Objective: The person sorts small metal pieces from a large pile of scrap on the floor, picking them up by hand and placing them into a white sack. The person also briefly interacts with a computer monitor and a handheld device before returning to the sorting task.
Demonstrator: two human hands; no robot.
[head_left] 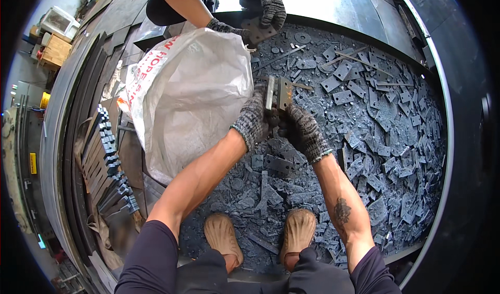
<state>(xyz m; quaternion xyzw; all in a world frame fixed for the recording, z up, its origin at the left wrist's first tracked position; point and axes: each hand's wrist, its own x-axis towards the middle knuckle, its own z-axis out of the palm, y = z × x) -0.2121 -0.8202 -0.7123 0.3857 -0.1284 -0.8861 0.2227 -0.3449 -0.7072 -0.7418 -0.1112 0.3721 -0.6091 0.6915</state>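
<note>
My left hand [252, 118], in a grey knitted glove, closes around a metal plate [270, 92] stood on edge, its pale rim up. Beside it my right hand [303, 131], gloved alike, grips a dark steel plate [284, 93] with rusty patches. The two plates stand almost side by side between my hands; whether they touch I cannot tell. My lower fingers are partly hidden in shadow. Left of my hands, a white woven sack [195, 80] with red print gapes toward me. Beyond it, another person's gloved hands [273, 8] hold a plate with holes [258, 32].
Steel offcuts and drilled plates [344, 71] cover the bed of scrap [333, 190] around my shoes [224, 232]. A metal rim [449, 153] bounds it at right. Stacked sheets [67, 153] and a row of small blocks [112, 158] lie at left.
</note>
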